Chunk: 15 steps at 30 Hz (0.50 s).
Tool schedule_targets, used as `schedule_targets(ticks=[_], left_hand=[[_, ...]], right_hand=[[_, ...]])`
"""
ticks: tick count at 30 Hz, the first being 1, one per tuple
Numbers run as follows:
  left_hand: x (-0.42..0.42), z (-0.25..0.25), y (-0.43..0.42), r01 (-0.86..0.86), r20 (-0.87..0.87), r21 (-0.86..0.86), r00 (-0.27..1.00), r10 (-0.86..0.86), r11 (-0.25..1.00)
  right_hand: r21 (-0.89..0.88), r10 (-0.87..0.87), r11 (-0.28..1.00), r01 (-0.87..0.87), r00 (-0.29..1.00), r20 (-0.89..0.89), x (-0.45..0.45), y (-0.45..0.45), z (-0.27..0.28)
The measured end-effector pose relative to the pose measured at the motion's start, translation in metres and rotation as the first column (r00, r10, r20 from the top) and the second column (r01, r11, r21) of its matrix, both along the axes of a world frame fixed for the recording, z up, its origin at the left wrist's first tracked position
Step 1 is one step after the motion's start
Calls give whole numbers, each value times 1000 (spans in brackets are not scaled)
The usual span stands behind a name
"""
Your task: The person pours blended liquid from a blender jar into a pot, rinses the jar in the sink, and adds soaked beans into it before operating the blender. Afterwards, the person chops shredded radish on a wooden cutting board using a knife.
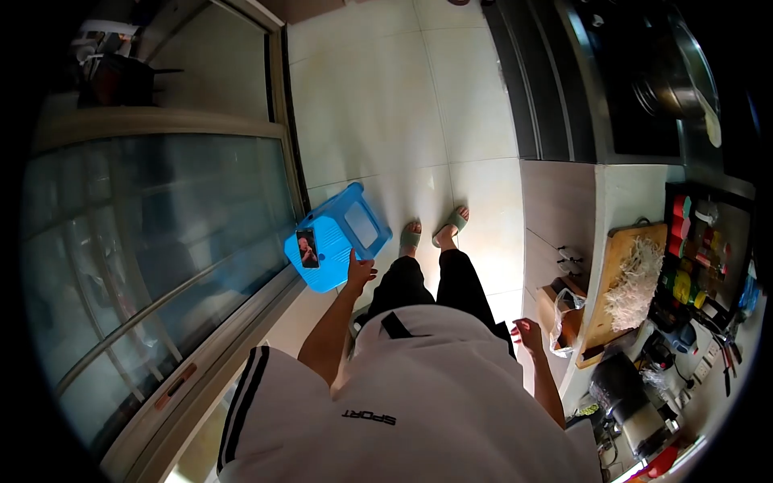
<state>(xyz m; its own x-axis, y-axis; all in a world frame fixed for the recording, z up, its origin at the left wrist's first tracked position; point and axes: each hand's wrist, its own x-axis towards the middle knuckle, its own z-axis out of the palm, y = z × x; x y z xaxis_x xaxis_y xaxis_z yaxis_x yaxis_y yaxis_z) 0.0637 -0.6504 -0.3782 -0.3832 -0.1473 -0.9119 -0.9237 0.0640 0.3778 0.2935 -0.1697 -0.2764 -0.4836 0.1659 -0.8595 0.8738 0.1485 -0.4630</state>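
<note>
My left hand (361, 272) is beside the right edge of a blue plastic stool (326, 241), its fingers apart; whether it touches the stool cannot be made out. On the stool's ridged top lies a phone (307, 248) with a lit screen showing a picture. My right hand (527, 332) hangs at my right side with its fingers curled, nearest to the brown box (563, 310) below the counter's edge. Whether anything is inside those fingers is too small to tell.
Sliding glass doors (161, 241) run along the left. On the right, a counter (636, 189) bears a wooden board (656, 235) with a heap of white shreds (636, 286), bottles, and a pot (676, 97) farther forward. My sandalled feet (411, 235) stand on floor tiles (370, 97).
</note>
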Motion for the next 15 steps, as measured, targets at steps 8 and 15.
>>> schedule_targets(ticks=[8,15], left_hand=[[-72,19,32,350,-48,-140,932,-359,926],[-163,55,110,669,-41,-440,652,-757,600]], right_hand=[[54,-120,990,129,980,-156,-62,54,-34],[20,-298,951,308,935,-190,-76,62,-42]])
